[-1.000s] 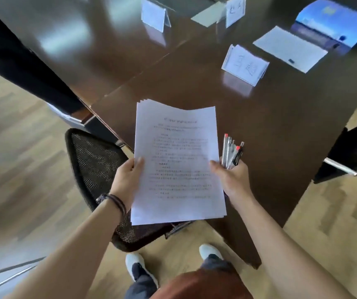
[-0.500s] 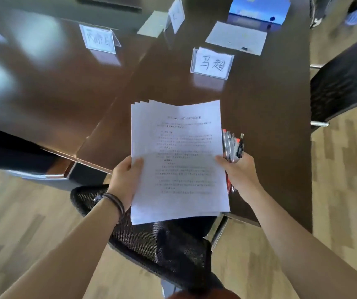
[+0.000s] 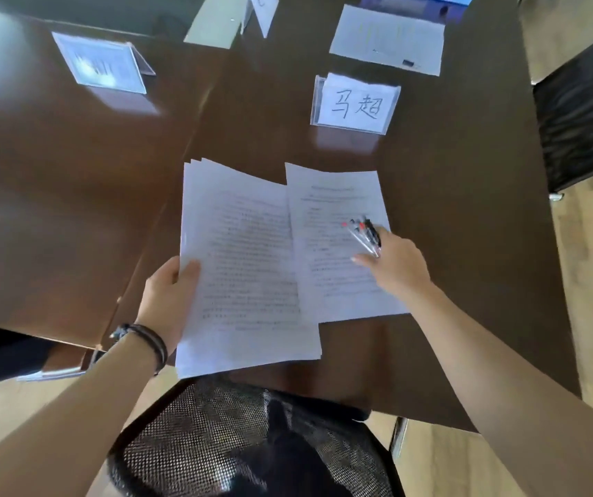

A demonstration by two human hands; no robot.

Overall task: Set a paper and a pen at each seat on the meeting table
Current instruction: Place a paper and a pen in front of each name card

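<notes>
My left hand (image 3: 169, 294) grips a stack of printed papers (image 3: 241, 274) by its left edge, above the near edge of the dark wooden meeting table (image 3: 467, 245). A single printed sheet (image 3: 338, 288) lies flat on the table to the right of the stack, in front of a name card (image 3: 356, 104). My right hand (image 3: 395, 267) rests on that sheet with a fingertip while holding a bundle of pens (image 3: 364, 234) with red and black parts. Part of the sheet's left edge is hidden under the stack.
A black mesh chair (image 3: 252, 443) stands below the table edge in front of me. Another name card (image 3: 103, 64) stands at the left. A further sheet with a pen (image 3: 388, 41) lies at the far seat. A second black chair (image 3: 585, 113) is at the right.
One sheet has come off the stack and now lies on the table to the right. My right hand moved right with the pens. The view moved closer to the table.
</notes>
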